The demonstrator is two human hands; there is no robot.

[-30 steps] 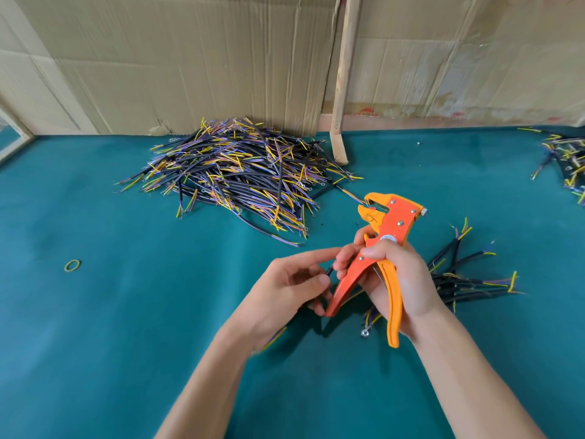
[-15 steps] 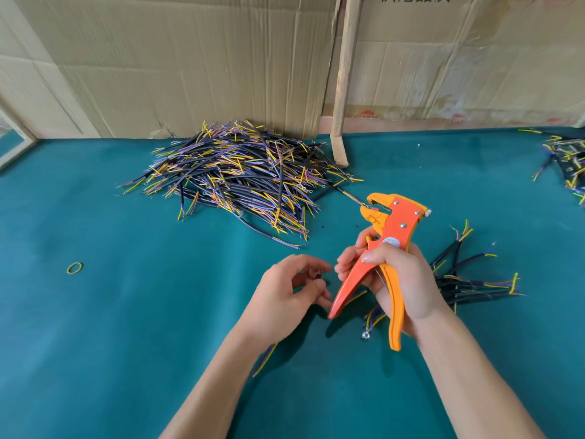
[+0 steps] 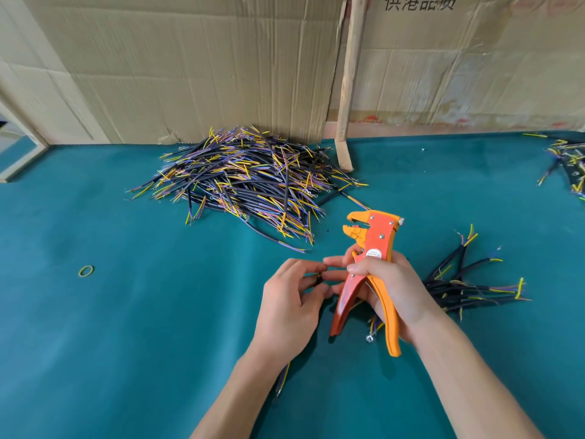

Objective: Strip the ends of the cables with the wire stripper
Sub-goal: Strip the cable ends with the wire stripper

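Observation:
My right hand [image 3: 392, 286] grips the handles of an orange wire stripper [image 3: 376, 245], held upright with its jaws apart and pointing left. My left hand [image 3: 289, 307] holds a black cable [image 3: 282, 380]; one end peeks out dark between my fingertips, and the other end trails below my wrist with yellow and purple wires showing. The fingertips of both hands meet at that upper end. A big pile of black cables [image 3: 243, 182] with coloured wire ends lies behind on the green table [image 3: 126, 312]. A smaller bunch of cables [image 3: 468, 286] lies to the right of my right hand.
Cardboard sheets [image 3: 190, 64] and a wooden slat [image 3: 349, 80] stand along the table's far edge. A yellow-green rubber band [image 3: 86, 271] lies at the left. More cables [image 3: 566, 163] lie at the far right edge. A small metal ring terminal [image 3: 369, 338] lies under the stripper.
My left hand has curled its fingers and drawn closer to the right hand's fingertips. The stripper has tilted a little more upright. The cable's tail now shows below my left wrist.

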